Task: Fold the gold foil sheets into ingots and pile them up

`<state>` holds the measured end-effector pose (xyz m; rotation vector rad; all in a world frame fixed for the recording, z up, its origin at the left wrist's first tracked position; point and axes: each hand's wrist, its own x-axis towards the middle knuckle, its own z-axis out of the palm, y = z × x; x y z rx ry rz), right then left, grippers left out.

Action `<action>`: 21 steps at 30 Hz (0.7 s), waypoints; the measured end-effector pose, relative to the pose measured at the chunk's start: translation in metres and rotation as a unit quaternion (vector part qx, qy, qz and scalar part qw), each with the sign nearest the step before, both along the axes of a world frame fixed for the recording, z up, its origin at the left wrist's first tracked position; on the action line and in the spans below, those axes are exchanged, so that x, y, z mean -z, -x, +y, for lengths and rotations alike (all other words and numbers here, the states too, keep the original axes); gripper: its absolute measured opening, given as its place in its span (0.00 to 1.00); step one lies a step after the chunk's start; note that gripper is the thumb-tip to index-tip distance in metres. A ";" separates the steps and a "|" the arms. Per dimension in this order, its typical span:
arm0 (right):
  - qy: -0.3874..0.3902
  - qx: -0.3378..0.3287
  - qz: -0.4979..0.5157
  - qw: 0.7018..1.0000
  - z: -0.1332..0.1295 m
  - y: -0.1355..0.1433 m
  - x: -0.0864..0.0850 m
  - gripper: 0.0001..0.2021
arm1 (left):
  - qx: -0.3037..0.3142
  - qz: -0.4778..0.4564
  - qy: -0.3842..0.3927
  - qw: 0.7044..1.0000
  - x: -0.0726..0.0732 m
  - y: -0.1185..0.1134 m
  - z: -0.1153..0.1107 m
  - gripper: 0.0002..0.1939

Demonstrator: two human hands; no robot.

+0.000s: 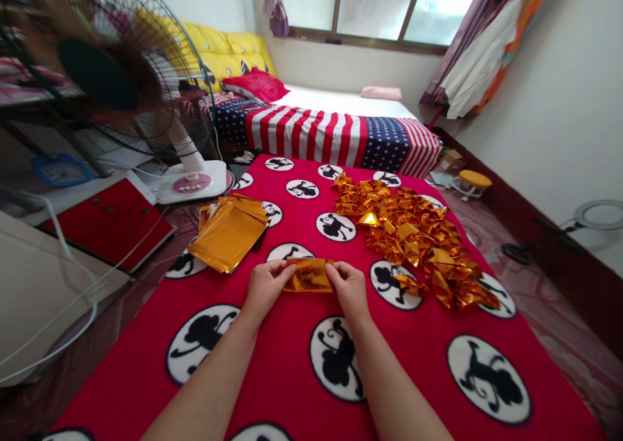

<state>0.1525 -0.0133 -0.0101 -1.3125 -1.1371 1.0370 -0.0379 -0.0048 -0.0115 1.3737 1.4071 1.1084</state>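
A strip of shiny gold foil paper, folded into a narrow band, stretches between my two hands just over the red cloth. Its left end is pinched by my left hand, thumb on top. At the other end, my right hand grips it the same way. To the left lies a loose stack of flat gold foil sheets. Over on the right spreads a heap of folded gold foil pieces, with one small piece at its near edge.
A red cloth with monkey prints covers the table. At the left stand a fan and a red-fronted cabinet. Behind is a bed with a flag-pattern cover. A yellow stool and a ring light are at the right.
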 end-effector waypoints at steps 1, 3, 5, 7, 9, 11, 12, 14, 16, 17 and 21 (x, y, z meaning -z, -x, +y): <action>0.000 0.002 0.000 1.000 0.000 0.000 0.000 0.16 | 0.000 0.003 0.002 1.000 -0.001 0.000 0.000 0.18; -0.001 0.002 -0.002 1.000 0.000 0.000 0.000 0.15 | -0.001 0.003 0.006 1.000 -0.002 -0.001 0.000 0.18; -0.004 0.001 -0.006 1.000 0.000 0.000 0.002 0.15 | -0.003 0.002 0.009 1.000 -0.001 -0.001 0.000 0.18; -0.007 0.001 -0.013 1.000 0.000 -0.001 0.004 0.16 | -0.005 0.005 0.007 1.000 0.001 0.000 0.000 0.18; -0.006 0.004 -0.018 1.000 0.000 -0.002 0.006 0.16 | -0.007 0.008 0.002 1.000 0.002 0.000 0.000 0.18; -0.005 0.004 -0.019 1.000 0.000 -0.002 0.008 0.16 | -0.008 0.008 -0.002 1.000 0.002 0.000 0.000 0.18; -0.004 0.004 -0.018 1.000 0.000 -0.002 0.009 0.16 | -0.008 0.007 -0.002 1.000 0.002 0.000 0.000 0.18; -0.004 0.003 -0.018 1.000 0.000 -0.002 0.009 0.16 | -0.010 0.007 -0.002 1.000 0.002 -0.001 0.000 0.17; -0.006 0.004 -0.022 1.000 0.000 -0.002 0.009 0.16 | -0.016 0.012 -0.006 1.000 0.002 0.000 0.000 0.17; -0.007 0.005 -0.025 1.000 0.000 -0.002 0.009 0.17 | -0.019 0.016 -0.009 1.000 0.003 0.000 0.000 0.17; -0.004 0.005 -0.030 1.000 -0.001 -0.001 0.008 0.17 | -0.023 0.029 -0.017 0.999 0.004 0.000 0.001 0.17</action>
